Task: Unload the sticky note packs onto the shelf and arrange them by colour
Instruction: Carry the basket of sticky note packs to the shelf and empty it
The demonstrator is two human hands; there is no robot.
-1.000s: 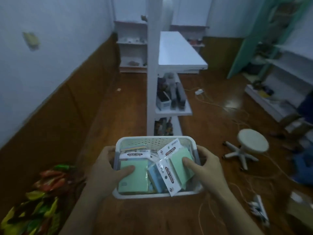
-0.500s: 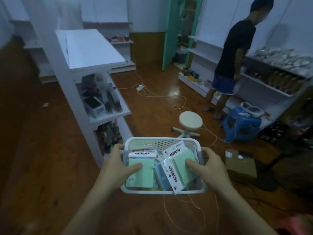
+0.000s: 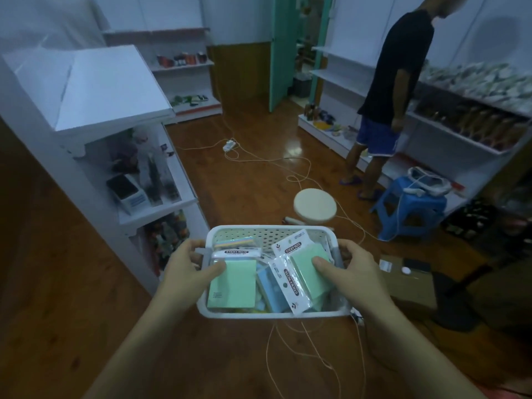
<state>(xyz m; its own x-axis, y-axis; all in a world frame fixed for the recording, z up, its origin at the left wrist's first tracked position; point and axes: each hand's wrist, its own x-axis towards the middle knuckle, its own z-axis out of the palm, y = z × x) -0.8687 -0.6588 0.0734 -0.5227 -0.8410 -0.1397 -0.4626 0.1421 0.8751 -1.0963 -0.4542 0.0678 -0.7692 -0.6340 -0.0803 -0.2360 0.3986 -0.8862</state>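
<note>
- The basket (image 3: 260,235) was held level at lower centre of the frame, with the packs (image 3: 233,286) inside it.
- The left hand (image 3: 184,272) clasped its left edge, fingers curled round, thumb on the packs.
- The right hand (image 3: 355,276) clasped the right edge likewise.
- The shelf (image 3: 115,82) stood upper left.

Much of the load is out of sight.
The blue pack (image 3: 272,287) is wedged between the left green pack (image 3: 233,286) and the right green pack (image 3: 309,279), so only a strip of it shows, and whatever lies beneath them in the basket (image 3: 270,313) is covered. The small print under each header is too fine to read. My view of the left hand (image 3: 184,269) and right hand (image 3: 355,272) loses the fingertips behind the basket's handles, and both forearms run off the bottom edge. The other person (image 3: 400,67) is cropped at the top, and the goods on the wall shelves (image 3: 475,82) are a blur.
</note>
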